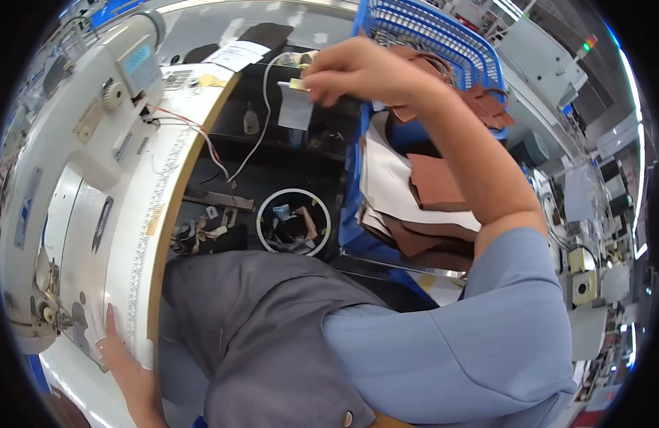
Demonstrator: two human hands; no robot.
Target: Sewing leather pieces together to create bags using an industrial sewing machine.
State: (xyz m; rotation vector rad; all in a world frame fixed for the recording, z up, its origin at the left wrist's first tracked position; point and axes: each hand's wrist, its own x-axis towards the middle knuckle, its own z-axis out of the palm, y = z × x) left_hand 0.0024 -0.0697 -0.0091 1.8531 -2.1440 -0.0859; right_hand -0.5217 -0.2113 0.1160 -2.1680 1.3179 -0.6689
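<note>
My left hand (126, 357) rests on the white sewing table (126, 271) at lower left, fingers stretched out with white coverings on some, beside the white sewing machine (101, 128). A pair of dark tweezers (103, 222) lies on the bed above it. My right hand (336, 71) reaches across to the top middle, thumb and fingers closed on a small pale yellow piece (298, 85). A whitish translucent sheet (295, 110) hangs just below that piece; whether it is attached I cannot tell. A white cord (265, 107) runs down to its left.
A blue basket (461, 39) holds brown pieces. Below, a blue tray (352, 192) holds stacked white and brown sheets (438, 178). A round bin (322, 221) with scraps stands under the table's edge, near a small bottle (251, 121). Machines and lights line the right.
</note>
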